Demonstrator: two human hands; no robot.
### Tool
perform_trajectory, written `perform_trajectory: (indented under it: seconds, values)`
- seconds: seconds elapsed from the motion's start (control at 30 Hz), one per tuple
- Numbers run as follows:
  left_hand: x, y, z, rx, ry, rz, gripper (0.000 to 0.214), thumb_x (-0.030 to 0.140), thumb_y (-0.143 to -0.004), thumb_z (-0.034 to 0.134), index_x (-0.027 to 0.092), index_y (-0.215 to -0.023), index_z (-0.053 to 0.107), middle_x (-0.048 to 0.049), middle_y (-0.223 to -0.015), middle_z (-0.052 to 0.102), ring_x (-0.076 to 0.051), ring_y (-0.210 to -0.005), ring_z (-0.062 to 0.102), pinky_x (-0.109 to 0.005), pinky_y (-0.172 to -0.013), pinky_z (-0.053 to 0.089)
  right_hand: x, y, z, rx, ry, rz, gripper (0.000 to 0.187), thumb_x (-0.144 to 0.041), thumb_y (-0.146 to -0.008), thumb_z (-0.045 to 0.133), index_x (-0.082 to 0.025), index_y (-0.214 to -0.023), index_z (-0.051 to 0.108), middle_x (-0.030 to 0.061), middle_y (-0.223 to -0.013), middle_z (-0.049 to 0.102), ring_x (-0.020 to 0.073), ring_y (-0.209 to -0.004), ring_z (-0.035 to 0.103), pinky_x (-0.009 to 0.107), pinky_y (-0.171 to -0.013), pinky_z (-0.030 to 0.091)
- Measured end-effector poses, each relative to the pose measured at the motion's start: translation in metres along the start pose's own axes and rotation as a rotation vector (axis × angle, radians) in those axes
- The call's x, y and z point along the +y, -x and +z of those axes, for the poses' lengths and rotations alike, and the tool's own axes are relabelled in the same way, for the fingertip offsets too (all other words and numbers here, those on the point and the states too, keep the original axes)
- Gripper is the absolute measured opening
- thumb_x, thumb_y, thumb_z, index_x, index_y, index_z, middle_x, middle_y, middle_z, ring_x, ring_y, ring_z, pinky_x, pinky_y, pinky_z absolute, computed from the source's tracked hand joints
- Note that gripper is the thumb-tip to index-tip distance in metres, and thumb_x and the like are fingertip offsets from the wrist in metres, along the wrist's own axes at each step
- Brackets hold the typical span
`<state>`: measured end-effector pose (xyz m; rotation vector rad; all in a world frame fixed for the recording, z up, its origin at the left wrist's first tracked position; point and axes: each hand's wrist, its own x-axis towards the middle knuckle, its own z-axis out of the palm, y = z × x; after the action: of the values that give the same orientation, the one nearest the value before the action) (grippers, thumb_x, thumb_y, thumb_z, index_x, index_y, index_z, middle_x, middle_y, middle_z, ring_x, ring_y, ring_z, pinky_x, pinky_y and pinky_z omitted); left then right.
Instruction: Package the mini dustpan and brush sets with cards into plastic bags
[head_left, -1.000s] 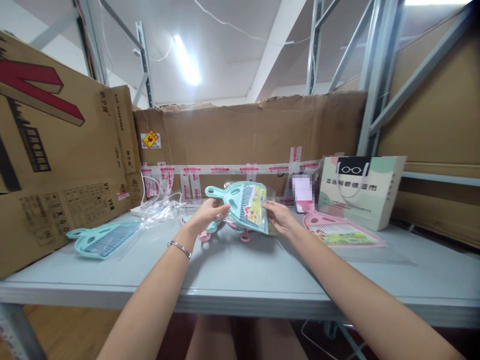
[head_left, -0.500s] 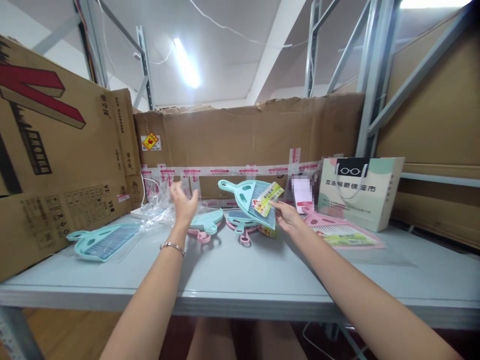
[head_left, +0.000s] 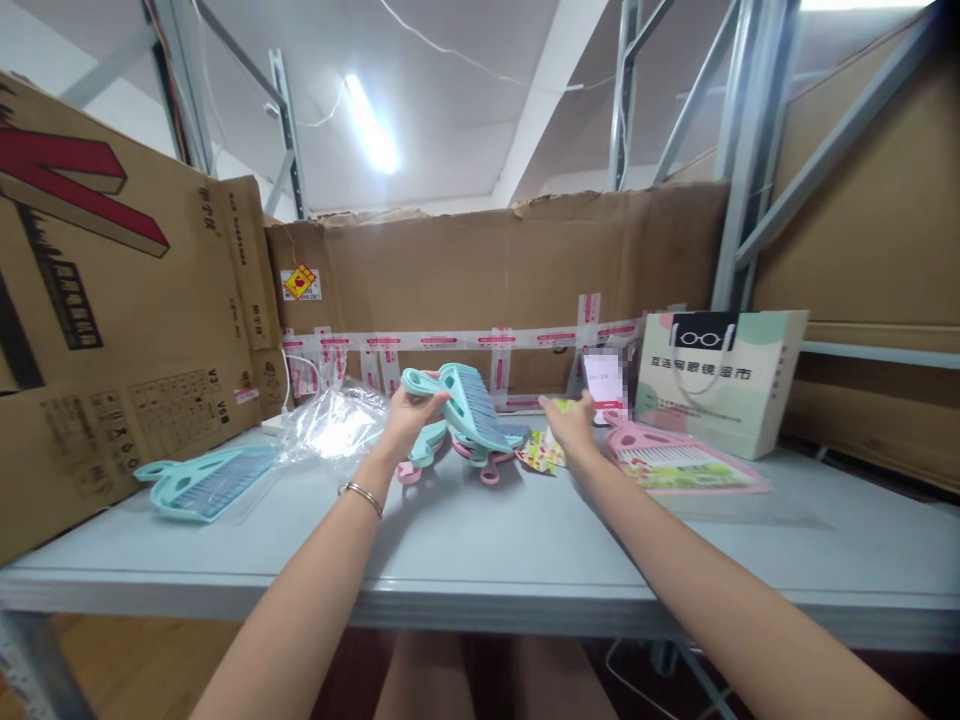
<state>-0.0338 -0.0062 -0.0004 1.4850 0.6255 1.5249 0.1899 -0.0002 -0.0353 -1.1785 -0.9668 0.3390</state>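
Observation:
My left hand is closed round the handle of a mint-green dustpan with a grey-blue bristled brush set in it, raised and tilted above the table. To its right, my right hand pinches a yellow-green label card, mostly hidden behind the fingers. Beneath the raised dustpan lie more mint-green and pink dustpan sets, with a pink handle showing. Printed label cards rest on the table beside them.
Another mint-green dustpan set lies at left, near crumpled clear plastic bags. At right are a pink dustpan set in clear wrapping, a phone and a paper bag. Cardboard boxes wall the back.
My left hand, open before, has taken the dustpan by its handle, and the dustpan has shifted left. My right hand has let go of it and come away with the label card.

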Motion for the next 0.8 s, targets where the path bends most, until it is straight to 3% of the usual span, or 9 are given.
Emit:
perform_trajectory:
  seconds: [0.07,0.13,0.2,0.3,0.37,0.43,0.53,0.7,0.8]
  values:
    - [0.002,0.005,0.005,-0.063,-0.043,0.009,0.048,0.035,-0.058,0.077,0.018,-0.099,0.057,-0.0042,-0.092,0.064,-0.019,-0.082,0.063,-0.035,-0.07,0.054,-0.009,0.011,0.004,-0.09,0.152,-0.327,0.042,-0.031,-0.07,0.064,-0.02,-0.108,0.054,0.0121,-0.126,0.045,0.0259,-0.124,0.036,0.044,-0.104,0.03]
    - [0.004,0.01,0.012,-0.15,-0.052,0.003,0.048,0.034,-0.058,0.077,0.018,-0.098,0.057,-0.006,-0.101,0.064,-0.021,-0.086,0.062,-0.036,-0.071,0.054,-0.018,0.022,0.011,-0.359,0.252,-0.583,0.041,-0.037,-0.072,0.062,-0.024,-0.111,0.056,0.0096,-0.131,0.04,0.026,-0.126,0.033,0.044,-0.106,0.025]
    - [0.008,0.013,0.016,-0.236,-0.071,0.005,0.046,0.033,-0.057,0.077,0.017,-0.095,0.057,-0.0072,-0.105,0.063,-0.022,-0.09,0.061,-0.035,-0.073,0.053,-0.026,0.028,0.017,-0.564,0.322,-0.703,0.035,-0.035,-0.074,0.061,-0.027,-0.107,0.059,0.0081,-0.129,0.04,0.0267,-0.124,0.034,0.046,-0.105,0.025]
    - [0.015,0.01,0.01,-0.258,-0.173,0.122,0.04,0.032,-0.058,0.077,0.016,-0.089,0.058,-0.008,-0.11,0.06,-0.021,-0.095,0.059,-0.032,-0.077,0.05,-0.035,0.021,0.02,-0.558,0.373,-0.766,0.026,-0.029,-0.072,0.061,-0.025,-0.099,0.063,0.0088,-0.122,0.041,0.0285,-0.119,0.038,0.049,-0.102,0.029]
    - [0.022,0.005,-0.002,-0.093,-0.27,0.265,0.035,0.034,-0.062,0.074,0.017,-0.087,0.056,-0.0078,-0.115,0.057,-0.02,-0.096,0.058,-0.029,-0.077,0.048,-0.041,0.01,0.018,-0.455,0.341,-0.785,0.024,-0.023,-0.074,0.058,-0.023,-0.098,0.063,0.0098,-0.119,0.042,0.0279,-0.114,0.042,0.047,-0.1,0.033]
    - [0.028,0.0,-0.018,0.209,-0.431,0.404,0.033,0.038,-0.066,0.071,0.017,-0.085,0.054,-0.0069,-0.108,0.057,-0.018,-0.094,0.056,-0.027,-0.076,0.046,-0.045,0.0,0.016,-0.385,0.324,-0.81,0.027,-0.016,-0.076,0.052,-0.021,-0.1,0.062,0.011,-0.122,0.041,0.0266,-0.114,0.044,0.044,-0.099,0.035]
    - [0.031,-0.004,-0.038,0.401,-0.846,0.449,0.031,0.039,-0.065,0.071,0.018,-0.074,0.051,-0.0038,-0.09,0.055,-0.016,-0.083,0.054,-0.026,-0.073,0.042,-0.043,-0.002,0.019,-0.507,0.473,-0.844,0.032,-0.008,-0.076,0.046,-0.02,-0.099,0.064,0.0104,-0.13,0.043,0.0249,-0.115,0.047,0.038,-0.094,0.039]
    - [0.02,-0.005,-0.048,0.096,-1.333,0.205,0.02,0.025,-0.065,0.068,0.019,-0.067,0.048,-0.0011,-0.074,0.053,-0.017,-0.07,0.051,-0.026,-0.064,0.037,-0.018,0.014,0.032,-0.881,0.848,-0.764,0.04,-0.003,-0.069,0.052,-0.025,-0.099,0.066,0.0059,-0.128,0.054,0.0222,-0.094,0.062,0.029,-0.078,0.046]
    - [0.011,-0.005,-0.052,-0.074,-1.437,0.104,0.015,0.01,-0.062,0.062,0.019,-0.063,0.051,-0.002,-0.07,0.055,-0.017,-0.067,0.052,-0.025,-0.062,0.036,-0.007,0.02,0.037,-1.045,0.834,-0.757,0.046,0.0,-0.058,0.061,-0.026,-0.095,0.068,0.0043,-0.117,0.062,0.0219,-0.094,0.063,0.025,-0.077,0.044]
